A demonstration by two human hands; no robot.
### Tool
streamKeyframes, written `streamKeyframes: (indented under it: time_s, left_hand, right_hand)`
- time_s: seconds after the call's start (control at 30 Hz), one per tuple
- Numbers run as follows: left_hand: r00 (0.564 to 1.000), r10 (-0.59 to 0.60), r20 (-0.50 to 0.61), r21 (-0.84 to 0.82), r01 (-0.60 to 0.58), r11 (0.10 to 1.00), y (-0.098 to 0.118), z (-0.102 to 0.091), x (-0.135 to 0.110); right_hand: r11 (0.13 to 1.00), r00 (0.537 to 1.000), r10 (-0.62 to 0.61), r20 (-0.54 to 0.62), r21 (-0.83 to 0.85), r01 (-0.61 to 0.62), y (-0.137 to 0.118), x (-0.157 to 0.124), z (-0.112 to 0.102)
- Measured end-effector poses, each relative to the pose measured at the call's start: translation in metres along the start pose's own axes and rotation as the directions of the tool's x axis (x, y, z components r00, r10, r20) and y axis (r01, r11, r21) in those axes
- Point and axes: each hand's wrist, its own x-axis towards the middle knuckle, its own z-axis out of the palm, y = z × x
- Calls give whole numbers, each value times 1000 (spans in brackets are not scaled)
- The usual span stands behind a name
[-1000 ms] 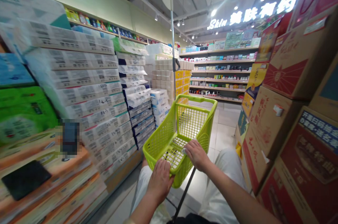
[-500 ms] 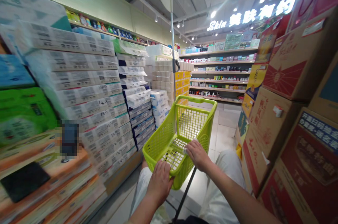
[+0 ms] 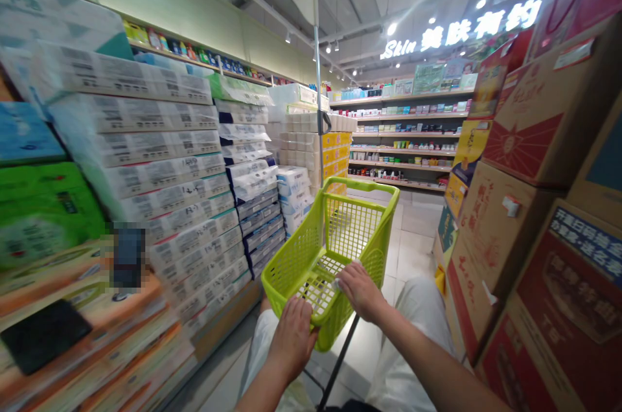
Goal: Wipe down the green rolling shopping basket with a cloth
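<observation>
In front of me is a lime-green plastic shopping cart (image 3: pixel 358 225) with latticed walls and a tall metal pole (image 3: pixel 317 75) rising behind it. Nothing lies on its visible floor. My left hand (image 3: pixel 293 337) is closed over the basket's near rim, fingers curled inward. Farther to the right, my right hand (image 3: pixel 360 291) bends over the same rim, its fingers closed. A small white scrap (image 3: pixel 336 284) shows at its fingertips; I cannot make out what it is.
Tall stacks of wrapped paper packs (image 3: pixel 160 140) line the left side. Cardboard cartons (image 3: pixel 500 224) are piled close on the right. Tiled floor (image 3: pixel 405 243) runs between them towards stocked shelves (image 3: pixel 403 133). A black flat object (image 3: pixel 46 336) lies on orange packs at lower left.
My right hand has shifted slightly left and down along the rim, and the white scrap with it. The left hand and the cart are nearly unchanged.
</observation>
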Motion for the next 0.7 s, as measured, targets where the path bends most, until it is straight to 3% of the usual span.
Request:
streamKeyframes:
  time_s: [0.07, 0.13, 0.27, 0.33, 0.43, 0.57, 0.63, 0.7]
  left_hand:
    - [1000, 4, -11, 4, -4, 1000, -2, 3, -1]
    - [1000, 10, -29, 16, -9, 1000, -3, 6, -1]
    - [998, 29, -63, 48, -26, 999, -6, 10, -3]
    - [997, 38, -66, 51, -35, 998, -7, 9, -4]
    - [997, 42, -59, 54, -38, 998, -9, 8, -5]
    - [997, 48, -62, 62, -44, 997, -11, 8, -6]
    - [997, 42, -62, 62, -38, 997, -11, 9, -6]
    - [998, 33, -55, 60, -30, 998, -11, 9, -6]
  right_hand:
    - [997, 997, 70, -44, -16, -71, 7, 3, 1]
    - [995, 993, 92, -74, -20, -93, -3, -1, 8]
    - [999, 999, -40, -9, 33, 41, -43, -15, 23]
    - [991, 991, -125, 48, 63, 122, -51, -18, 21]
    - [990, 987, -130, 92, 64, 124, -34, -10, 10]
    - [998, 998, 53, 26, 25, -53, 2, 4, -2]
    - [994, 993, 112, -24, 12, -112, 3, 5, 1]
    - [993, 991, 122, -54, 11, -122, -11, 0, 9]
